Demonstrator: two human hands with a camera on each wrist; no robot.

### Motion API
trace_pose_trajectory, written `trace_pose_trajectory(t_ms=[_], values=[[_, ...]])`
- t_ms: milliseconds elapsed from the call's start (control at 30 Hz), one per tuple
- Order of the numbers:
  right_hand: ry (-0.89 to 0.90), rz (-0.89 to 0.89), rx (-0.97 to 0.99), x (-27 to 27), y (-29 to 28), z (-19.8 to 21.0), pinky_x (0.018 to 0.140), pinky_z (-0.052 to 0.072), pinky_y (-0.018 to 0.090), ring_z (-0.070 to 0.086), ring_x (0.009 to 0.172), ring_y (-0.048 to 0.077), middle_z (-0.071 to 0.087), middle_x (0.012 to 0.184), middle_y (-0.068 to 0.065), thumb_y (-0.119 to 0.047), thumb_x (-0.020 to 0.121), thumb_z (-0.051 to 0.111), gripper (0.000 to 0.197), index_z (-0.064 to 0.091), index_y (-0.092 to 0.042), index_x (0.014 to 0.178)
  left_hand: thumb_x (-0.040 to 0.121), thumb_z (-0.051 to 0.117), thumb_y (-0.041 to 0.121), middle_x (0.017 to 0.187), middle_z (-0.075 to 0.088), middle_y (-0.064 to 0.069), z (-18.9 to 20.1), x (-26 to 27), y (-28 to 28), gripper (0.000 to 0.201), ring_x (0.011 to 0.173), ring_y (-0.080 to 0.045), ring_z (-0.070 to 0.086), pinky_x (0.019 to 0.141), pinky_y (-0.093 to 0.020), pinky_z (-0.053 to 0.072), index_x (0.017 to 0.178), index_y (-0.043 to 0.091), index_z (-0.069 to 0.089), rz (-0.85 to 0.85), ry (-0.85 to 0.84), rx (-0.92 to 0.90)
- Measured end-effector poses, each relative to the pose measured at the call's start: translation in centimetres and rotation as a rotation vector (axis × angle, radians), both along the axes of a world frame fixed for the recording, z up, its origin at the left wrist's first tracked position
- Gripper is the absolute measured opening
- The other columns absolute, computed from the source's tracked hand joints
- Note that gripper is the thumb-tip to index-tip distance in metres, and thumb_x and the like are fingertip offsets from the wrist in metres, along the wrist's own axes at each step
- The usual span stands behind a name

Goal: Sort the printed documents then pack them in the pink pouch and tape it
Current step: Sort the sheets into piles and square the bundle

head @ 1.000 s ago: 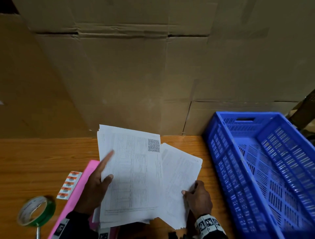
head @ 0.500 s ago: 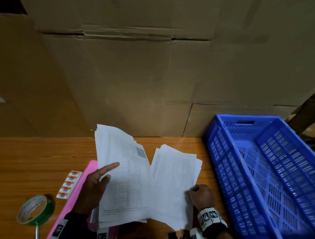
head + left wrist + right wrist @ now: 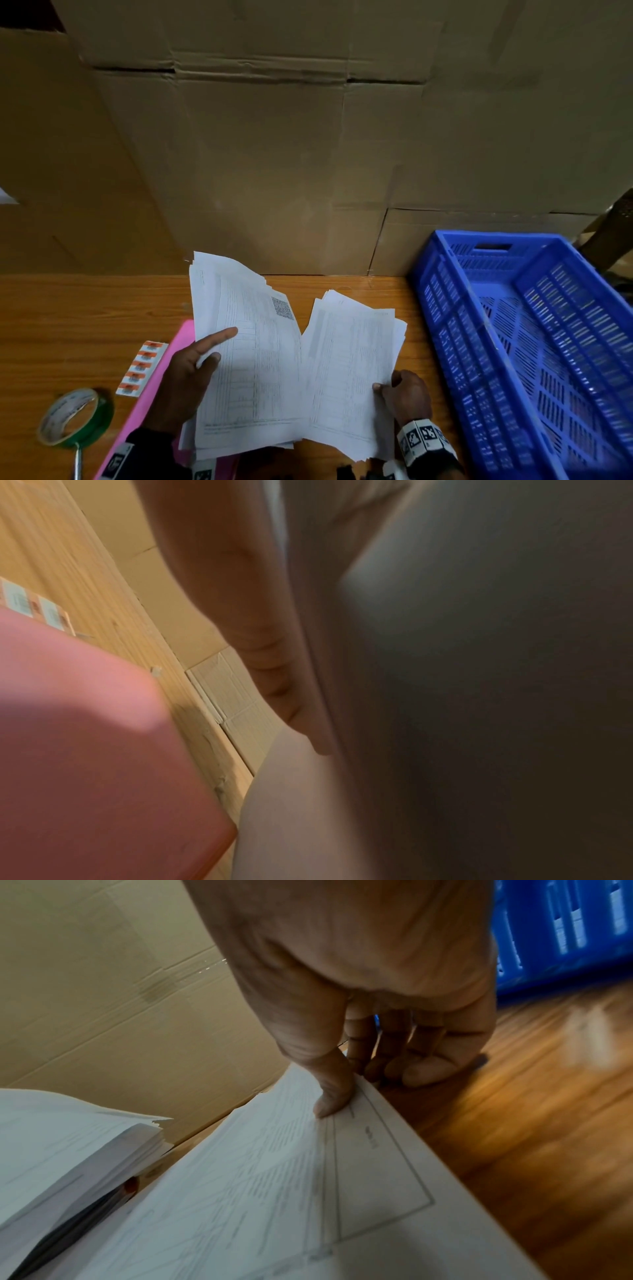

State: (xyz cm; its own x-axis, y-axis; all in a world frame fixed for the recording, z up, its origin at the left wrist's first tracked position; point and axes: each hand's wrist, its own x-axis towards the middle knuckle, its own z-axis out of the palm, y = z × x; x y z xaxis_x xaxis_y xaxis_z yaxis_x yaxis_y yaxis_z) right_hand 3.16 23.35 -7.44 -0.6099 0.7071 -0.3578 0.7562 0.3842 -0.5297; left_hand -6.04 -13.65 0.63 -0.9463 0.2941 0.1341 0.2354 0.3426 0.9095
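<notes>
The left hand (image 3: pixel 186 387) grips a stack of white printed documents (image 3: pixel 246 359), index finger stretched across the top sheet, over the flat pink pouch (image 3: pixel 150 404) on the wooden table (image 3: pixel 68 318). The right hand (image 3: pixel 406 395) pinches a second white printed stack (image 3: pixel 349 370), thumb on top, apparently resting on the table beside a blue slatted plastic crate (image 3: pixel 513 342).

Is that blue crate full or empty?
Empty as far as shown: the blue crate shows only its bare slotted floor and walls. Its near corner runs out of frame.

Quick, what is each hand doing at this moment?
Left hand: holds the left stack of papers, index finger straight.
Right hand: pinches the right stack of papers at its edge.
</notes>
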Motion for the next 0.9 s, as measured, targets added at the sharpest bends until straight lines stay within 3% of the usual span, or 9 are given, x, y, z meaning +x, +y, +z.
trace_pose_trajectory(t_ms=[133, 267, 367, 533, 633, 700, 767, 833, 900], values=[[0.107, 0.018, 0.012, 0.7, 0.1, 0.1, 0.068, 0.048, 0.032, 0.058, 0.075, 0.020, 0.062, 0.074, -0.003, -0.025, 0.080, 0.079, 0.023, 0.059, -0.017, 0.071, 0.086, 0.043, 0.063, 0.133, 0.057, 0.029, -0.1, 0.0, 0.0, 0.053, 0.129, 0.004, 0.048, 0.111, -0.035, 0.033, 0.129, 0.038, 0.061, 0.005, -0.016, -0.032], [0.254, 0.102, -0.008, 2.2, 1.8, 1.3, 0.070, 0.051, 0.034, 0.061, 0.074, 0.022, 0.064, 0.075, -0.002, -0.022, 0.088, 0.073, 0.013, 0.063, -0.017, 0.082, 0.084, 0.045, 0.058, 0.134, 0.057, 0.026, 0.4, 0.3, 0.3, 0.052, 0.130, 0.005, 0.046, 0.113, -0.035, 0.032, 0.128, 0.038, 0.061, 0.020, -0.039, -0.043], [0.502, -0.015, -0.034, 2.6, 3.3, 3.5, 0.075, 0.048, 0.038, 0.064, 0.084, 0.033, 0.069, 0.082, 0.007, -0.012, 0.090, 0.072, 0.008, 0.065, -0.012, 0.086, 0.083, 0.044, 0.060, 0.129, 0.057, 0.033, 1.4, 0.7, 1.0, 0.054, 0.127, 0.011, 0.046, 0.110, -0.027, 0.032, 0.128, 0.035, 0.061, 0.025, -0.063, -0.026], [0.737, -0.186, -0.340, 2.5, 4.1, 7.8, 0.088, 0.053, 0.043, 0.067, 0.095, 0.027, 0.073, 0.098, 0.009, -0.008, 0.098, 0.061, 0.004, 0.065, -0.010, 0.096, 0.088, 0.045, 0.055, 0.118, 0.056, 0.044, 2.5, 1.0, 2.4, 0.048, 0.121, 0.018, 0.047, 0.102, -0.011, 0.032, 0.126, 0.032, 0.063, 0.028, -0.095, -0.032], [0.784, -0.170, -0.439, 2.5, 3.4, 9.3, 0.087, 0.054, 0.044, 0.068, 0.093, 0.026, 0.074, 0.098, 0.009, -0.008, 0.098, 0.061, 0.005, 0.065, -0.008, 0.097, 0.091, 0.042, 0.056, 0.120, 0.056, 0.044, 3.0, 1.0, 3.3, 0.042, 0.123, 0.015, 0.047, 0.107, -0.020, 0.033, 0.125, 0.040, 0.060, 0.019, -0.101, -0.080], [0.775, -0.109, -0.517, 2.4, 2.1, 9.9, 0.084, 0.055, 0.044, 0.070, 0.091, 0.029, 0.076, 0.093, 0.009, -0.006, 0.097, 0.062, 0.005, 0.067, -0.007, 0.096, 0.093, 0.038, 0.061, 0.127, 0.057, 0.035, 3.2, 1.1, 3.7, 0.042, 0.127, 0.006, 0.049, 0.111, -0.025, 0.033, 0.125, 0.043, 0.059, 0.004, -0.126, -0.082], [0.710, -0.027, -0.561, 2.0, 0.2, 9.7, 0.084, 0.055, 0.046, 0.070, 0.089, 0.033, 0.075, 0.091, 0.012, -0.012, 0.095, 0.066, 0.007, 0.066, -0.005, 0.095, 0.100, 0.037, 0.048, 0.133, 0.060, 0.019, 3.7, 1.7, 4.5, 0.035, 0.124, -0.002, 0.054, 0.111, -0.027, 0.036, 0.127, 0.041, 0.058, -0.039, -0.150, -0.071], [0.604, 0.030, -0.581, 1.6, -1.5, 8.0, 0.080, 0.052, 0.049, 0.064, 0.084, 0.046, 0.066, 0.087, 0.027, -0.038, 0.085, 0.077, 0.040, 0.059, -0.002, 0.087, 0.100, 0.038, 0.044, 0.133, 0.062, 0.011, 4.3, 2.3, 5.5, 0.034, 0.112, -0.002, 0.060, 0.109, -0.031, 0.040, 0.129, 0.038, 0.056, -0.054, -0.112, -0.120], [0.544, 0.070, -0.663, 1.2, -3.1, 6.6, 0.069, 0.041, 0.043, 0.050, 0.066, 0.039, 0.049, 0.069, 0.024, -0.053, 0.070, 0.084, 0.058, 0.047, -0.009, 0.072, 0.099, 0.054, 0.039, 0.127, 0.065, 0.006, 5.3, 2.8, 6.5, 0.033, 0.113, -0.006, 0.061, 0.106, -0.030, 0.043, 0.128, 0.024, 0.060, 0.039, -0.223, -0.056]])
